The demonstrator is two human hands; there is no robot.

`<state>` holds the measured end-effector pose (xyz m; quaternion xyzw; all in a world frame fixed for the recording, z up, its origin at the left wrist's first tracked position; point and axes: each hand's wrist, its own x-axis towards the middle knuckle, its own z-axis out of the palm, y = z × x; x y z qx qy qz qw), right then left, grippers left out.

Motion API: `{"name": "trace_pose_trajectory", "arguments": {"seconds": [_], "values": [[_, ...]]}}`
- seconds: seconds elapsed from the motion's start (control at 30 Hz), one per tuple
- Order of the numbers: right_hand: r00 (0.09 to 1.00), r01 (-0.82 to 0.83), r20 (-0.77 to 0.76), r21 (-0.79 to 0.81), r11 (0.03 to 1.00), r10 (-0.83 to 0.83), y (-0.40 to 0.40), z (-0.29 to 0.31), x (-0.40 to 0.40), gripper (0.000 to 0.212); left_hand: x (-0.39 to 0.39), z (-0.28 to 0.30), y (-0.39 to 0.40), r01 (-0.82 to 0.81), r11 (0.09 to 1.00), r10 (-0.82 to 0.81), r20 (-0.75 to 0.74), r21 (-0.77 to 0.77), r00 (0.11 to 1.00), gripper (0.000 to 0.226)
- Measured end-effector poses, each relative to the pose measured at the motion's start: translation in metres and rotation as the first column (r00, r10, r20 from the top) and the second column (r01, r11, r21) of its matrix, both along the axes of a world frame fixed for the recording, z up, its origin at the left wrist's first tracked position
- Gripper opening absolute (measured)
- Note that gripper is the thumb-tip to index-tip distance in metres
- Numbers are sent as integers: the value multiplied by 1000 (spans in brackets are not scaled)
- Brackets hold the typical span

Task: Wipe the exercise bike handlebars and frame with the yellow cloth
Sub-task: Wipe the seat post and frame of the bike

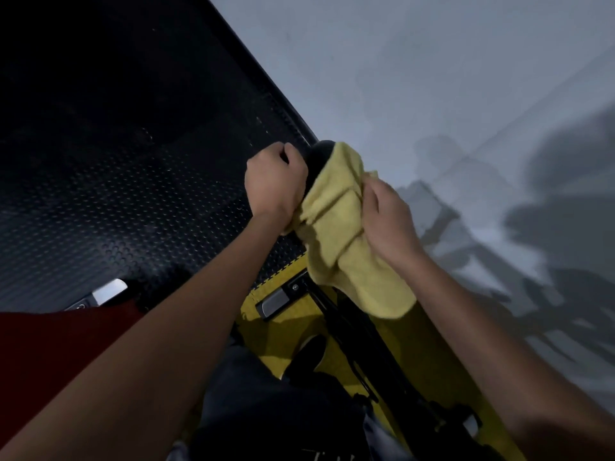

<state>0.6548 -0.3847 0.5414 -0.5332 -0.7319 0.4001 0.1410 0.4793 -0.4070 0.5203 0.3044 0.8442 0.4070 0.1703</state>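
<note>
the yellow cloth (342,234) is draped over the black handlebar (317,161), covering the side nearer the grey wall (432,78) and hanging loose below the bar toward the bike frame (359,334). the left hand (274,184) sits on the bar's other side, fingers curled round it in a closed fist; the cloth's edge appears tucked under its heel, though that contact is partly hidden. the right hand (387,214) lies against the cloth on the wall side of the bar, fingers bent and gathering a fold; how firmly cannot be told, as the hand is blurred.

assessment: the cloth is light, soft and limp, folds freely, and will bunch or slide rather than hold shape. it is best taken by wrapping it round the bar under the palm, loose tail gathered in. the bar looks rigid and rounded, probably smooth enough for the cloth to slip along. the frame below the bar looks stiff and narrow.
</note>
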Motion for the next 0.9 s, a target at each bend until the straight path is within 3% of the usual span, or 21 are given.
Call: {"name": "trace_pose_trajectory", "arguments": {"seconds": [0.07, 0.17, 0.23, 0.4, 0.53, 0.63, 0.7, 0.8, 0.9], "values": [[995, -90, 45, -2, 996, 90, -22, 8, 17, 30, 2, 0, 0, 12, 1000, -11, -8, 13, 1000, 39], [973, -175, 145, -48, 983, 180, -23, 16, 7, 55, 2, 1, 0, 12, 999, -11, -13, 45, 1000, 40], [984, -115, 134, -33, 993, 119, 0, 9, -22, 66, 1, 1, 1, 14, 999, -13, -9, 50, 1000, 40], [998, 46, 50, 56, 997, -49, 56, -11, -78, 51, -2, 1, 3, 12, 999, -13, 5, 42, 1000, 39], [999, -32, 39, 5, 999, 32, 41, -10, -57, 54, -2, 1, 1, 29, 999, -29, 2, 36, 1000, 39], [980, -193, 52, -11, 981, 194, 1, -2, -9, 61, -2, 1, -1, 80, 995, -75, -93, 54, 993, 40], [961, -254, 107, -21, 967, 255, -24, 8, 24, 49, 0, 1, -3, 116, 992, -102, -200, 57, 974, 38], [963, -240, 124, -22, 970, 241, -37, 15, 35, 31, 3, -1, -4, 133, 988, -105, -293, 77, 950, 34], [976, -171, 133, -14, 985, 172, -6, 7, -3, 44, 5, -1, -4, 137, 987, -103, -327, 84, 939, 33]]}}
